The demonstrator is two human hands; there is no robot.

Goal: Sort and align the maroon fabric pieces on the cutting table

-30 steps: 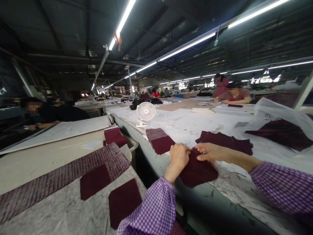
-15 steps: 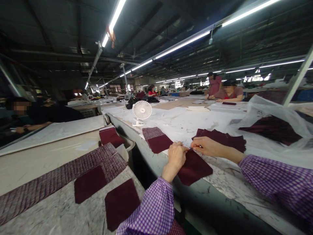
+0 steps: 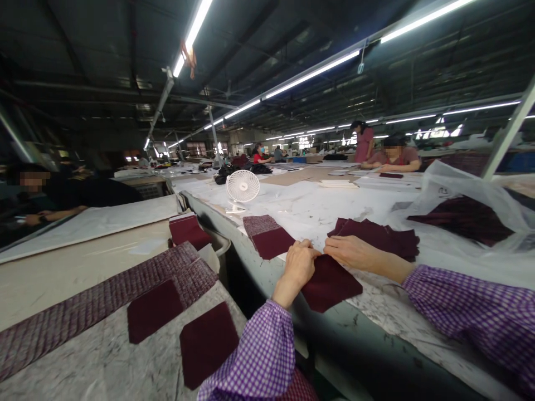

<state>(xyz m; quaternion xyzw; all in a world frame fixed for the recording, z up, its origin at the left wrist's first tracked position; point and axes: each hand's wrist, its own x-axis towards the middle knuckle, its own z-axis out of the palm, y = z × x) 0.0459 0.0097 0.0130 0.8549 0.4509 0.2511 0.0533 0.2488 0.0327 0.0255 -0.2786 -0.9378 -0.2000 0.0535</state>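
Observation:
A dark maroon fabric piece [image 3: 332, 284] with cut corners lies over the front edge of the white table. My left hand [image 3: 300, 264] is closed at its upper left edge, with the fingertips pressed on the cloth. Closed beside it, my right hand [image 3: 349, 250] pinches the upper edge of the same piece; the two hands' fingertips nearly meet. Just beyond the left hand is a two-tone piece [image 3: 272, 244], part mottled and part plain maroon. Behind the right hand rests a pile of maroon pieces [image 3: 378, 236].
On the left table lie a row of overlapping mottled pieces [image 3: 100, 295] and two plain maroon pieces [image 3: 209, 345]. A gap separates the tables. A small white fan [image 3: 242, 186] and a clear plastic bag [image 3: 443, 184] with maroon cloth stand farther back. Several people work around.
Both hands stay at the top edge of the maroon piece, shifting slightly to the left with it. The right hand's fingers have closed in toward the cloth.

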